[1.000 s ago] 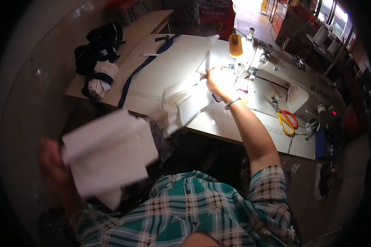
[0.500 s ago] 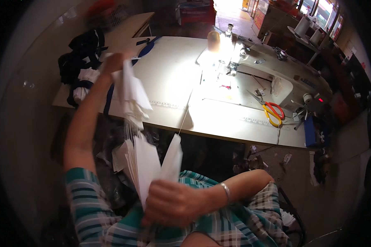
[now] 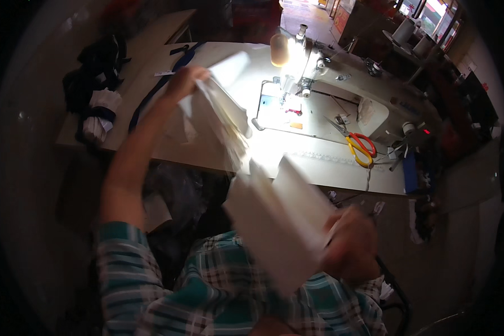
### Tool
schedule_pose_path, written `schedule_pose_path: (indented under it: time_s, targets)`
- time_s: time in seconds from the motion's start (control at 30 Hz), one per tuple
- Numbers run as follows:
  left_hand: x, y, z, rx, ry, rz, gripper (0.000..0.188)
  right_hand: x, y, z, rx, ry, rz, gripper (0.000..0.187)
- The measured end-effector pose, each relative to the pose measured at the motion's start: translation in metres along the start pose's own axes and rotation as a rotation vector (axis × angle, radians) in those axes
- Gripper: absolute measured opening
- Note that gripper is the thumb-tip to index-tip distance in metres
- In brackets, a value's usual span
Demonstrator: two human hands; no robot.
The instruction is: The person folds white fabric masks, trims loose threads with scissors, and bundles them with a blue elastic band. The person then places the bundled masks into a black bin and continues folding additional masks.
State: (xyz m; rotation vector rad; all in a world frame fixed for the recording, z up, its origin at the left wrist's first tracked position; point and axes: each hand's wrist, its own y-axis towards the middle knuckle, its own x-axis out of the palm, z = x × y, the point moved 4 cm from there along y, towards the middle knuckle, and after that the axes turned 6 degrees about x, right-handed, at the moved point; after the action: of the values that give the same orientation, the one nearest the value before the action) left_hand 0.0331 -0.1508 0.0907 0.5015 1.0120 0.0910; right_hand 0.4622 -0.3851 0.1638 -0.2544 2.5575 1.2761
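Observation:
My left hand [image 3: 186, 84], raised over the sewing table [image 3: 168, 147], is closed on a bunch of white cloth pieces [image 3: 225, 115] that hang down toward the front edge. My right hand [image 3: 351, 246], smeared by motion, grips a second stack of white cloth pieces [image 3: 274, 224] in front of my body. The two bunches come close together near the table edge; blur hides whether threads join them. Beyond them stands a sewing machine [image 3: 369, 84] with its lamp lit over the needle area.
Scissors with red and yellow handles [image 3: 359, 148] lie on the table in front of the machine. Dark cloth [image 3: 98, 64] and a tied white bundle [image 3: 102, 112] sit at the far left, near a dark blue strap [image 3: 165, 84]. A blue box [image 3: 417, 171] is at the right edge.
My right hand has swung right and slightly up with its stack. The left hand has moved right with its bunch. The strands seen between the bunches earlier no longer show clearly.

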Motion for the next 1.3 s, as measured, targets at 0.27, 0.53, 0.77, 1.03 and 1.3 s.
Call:
schedule_pose_path:
  time_s: [0.27, 0.53, 0.77, 1.03, 1.3]
  targets:
    - [-0.15, -0.168, 0.062, 0.391, 0.91, 0.568, 0.025, 0.007, 0.031, 0.206, 0.541, 0.048, 0.244, 0.027]
    - [-0.206, -0.268, 0.233, 0.556, -0.307, 0.396, 0.038, 0.151, 0.089, 0.255, 0.453, 0.045, -0.081, 0.015]
    - [-0.178, -0.28, 0.33, 0.636, 0.427, 0.298, 0.043, 0.274, 0.146, 0.245, 0.139, -0.126, -0.217, 0.06]
    - [-0.249, -0.341, 0.253, 0.036, 0.624, 0.524, 0.031, 0.293, 0.144, 0.247, 0.717, -0.055, -0.522, 0.028]
    - [-0.27, -0.244, 0.072, -0.361, 0.562, 0.504, 0.028, 0.19, 0.059, 0.062, -0.339, -0.162, -0.485, 0.014]
